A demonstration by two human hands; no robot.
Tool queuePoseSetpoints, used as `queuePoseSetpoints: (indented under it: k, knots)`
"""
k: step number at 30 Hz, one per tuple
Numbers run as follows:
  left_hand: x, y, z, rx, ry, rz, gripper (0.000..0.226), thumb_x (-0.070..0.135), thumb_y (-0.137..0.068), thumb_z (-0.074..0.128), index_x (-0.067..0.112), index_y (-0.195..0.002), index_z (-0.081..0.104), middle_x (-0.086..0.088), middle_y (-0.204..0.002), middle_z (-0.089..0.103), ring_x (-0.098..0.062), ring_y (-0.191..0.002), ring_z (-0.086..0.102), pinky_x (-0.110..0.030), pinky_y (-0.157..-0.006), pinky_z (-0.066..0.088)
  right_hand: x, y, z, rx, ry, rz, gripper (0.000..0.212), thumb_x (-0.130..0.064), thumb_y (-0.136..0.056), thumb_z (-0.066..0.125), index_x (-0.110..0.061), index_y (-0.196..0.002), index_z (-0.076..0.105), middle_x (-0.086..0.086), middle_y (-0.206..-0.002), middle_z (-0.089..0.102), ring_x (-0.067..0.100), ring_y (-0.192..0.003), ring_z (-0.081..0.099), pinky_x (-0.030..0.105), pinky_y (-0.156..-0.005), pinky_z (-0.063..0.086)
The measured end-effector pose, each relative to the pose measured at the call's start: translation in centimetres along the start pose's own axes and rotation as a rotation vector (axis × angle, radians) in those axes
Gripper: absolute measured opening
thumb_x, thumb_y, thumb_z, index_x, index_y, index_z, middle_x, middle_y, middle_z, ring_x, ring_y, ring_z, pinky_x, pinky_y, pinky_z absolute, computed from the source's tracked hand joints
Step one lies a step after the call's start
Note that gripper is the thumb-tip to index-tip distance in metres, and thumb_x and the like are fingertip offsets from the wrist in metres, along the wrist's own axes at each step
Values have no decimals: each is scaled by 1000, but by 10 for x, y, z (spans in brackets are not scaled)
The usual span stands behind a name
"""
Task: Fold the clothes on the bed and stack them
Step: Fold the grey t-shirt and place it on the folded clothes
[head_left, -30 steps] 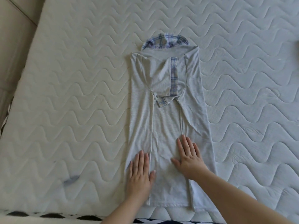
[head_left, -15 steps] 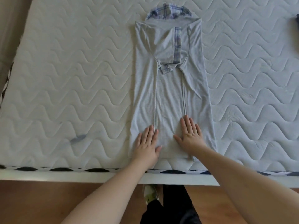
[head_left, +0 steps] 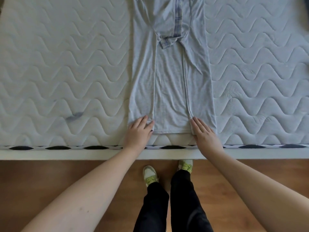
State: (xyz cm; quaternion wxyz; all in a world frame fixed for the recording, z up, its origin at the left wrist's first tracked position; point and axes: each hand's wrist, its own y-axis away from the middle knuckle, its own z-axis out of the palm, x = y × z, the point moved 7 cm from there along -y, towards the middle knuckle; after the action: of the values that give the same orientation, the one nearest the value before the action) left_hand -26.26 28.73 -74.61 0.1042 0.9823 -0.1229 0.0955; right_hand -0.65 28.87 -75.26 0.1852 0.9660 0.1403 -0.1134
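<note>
A light grey shirt (head_left: 170,77) with blue plaid trim lies lengthwise on the white quilted mattress (head_left: 66,64), both long sides folded inward. Its collar end runs out of the top of the view. My left hand (head_left: 138,131) rests on the near left corner of the hem, fingers straight on the fabric. My right hand (head_left: 203,133) lies on the near right corner, fingers straight along the right fold line. Both hands sit just inside the mattress's near edge.
The bed's near edge (head_left: 83,154) runs across the view, with wooden floor (head_left: 50,178) below it and my legs and shoes there. A dark smudge (head_left: 74,116) marks the mattress left of the shirt. Something dark shows at the top right corner (head_left: 306,2).
Both hands have slid down the shirt towards me and apart, from the middle of the lower part to the two hem corners. The view has tilted down to show the floor.
</note>
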Motion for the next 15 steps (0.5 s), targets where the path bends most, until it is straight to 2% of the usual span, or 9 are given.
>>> queuePoseSetpoints:
  k: [4, 7, 9, 11, 13, 15]
  knots:
    - [7, 3, -11, 89, 42, -45, 41, 31, -94, 41, 17, -120, 69, -10, -131, 61, -28, -123, 54, -45, -92, 48, -7, 2, -7, 128, -108, 40, 50, -7, -98, 51, -9, -147, 43, 6, -151, 43, 23, -144, 34, 43, -113, 37]
    - [15, 5, -16, 129, 36, -47, 40, 31, -95, 40, 18, -121, 68, -9, -131, 61, -28, -123, 53, -44, -93, 47, -14, 4, -12, 190, -216, 133, 46, -25, -102, 35, -9, -143, 49, 7, -148, 48, 25, -141, 38, 43, -113, 37]
    - [15, 5, -11, 101, 13, -56, 42, 33, -96, 39, 20, -126, 65, -9, -136, 58, -29, -127, 49, -45, -97, 45, -17, 3, -11, 179, -192, 140, 55, -35, -101, 24, -13, -146, 45, 5, -151, 45, 24, -144, 34, 43, -116, 29]
    - [13, 7, 0, 41, -25, -51, 46, 36, -97, 36, 23, -135, 57, -10, -144, 50, -30, -134, 44, -47, -102, 40, -18, 5, -4, 147, -114, 111, 56, -38, -101, 21, -17, -151, 37, 3, -157, 35, 24, -147, 25, 45, -120, 18]
    - [13, 12, 13, -20, -83, -25, 53, 41, -97, 33, 24, -147, 42, -9, -152, 39, -30, -141, 35, -49, -109, 34, -15, 8, 4, 109, -46, 72, 57, -39, -101, 23, -20, -155, 26, 0, -161, 25, 22, -150, 18, 46, -121, 13]
    - [9, 15, 17, -14, -131, 8, 57, 42, -99, 31, 22, -152, 31, -8, -156, 33, -28, -143, 31, -50, -113, 29, -8, 9, 5, 124, 7, 27, 57, -29, -102, 33, -20, -156, 20, 0, -161, 24, 22, -149, 20, 45, -121, 15]
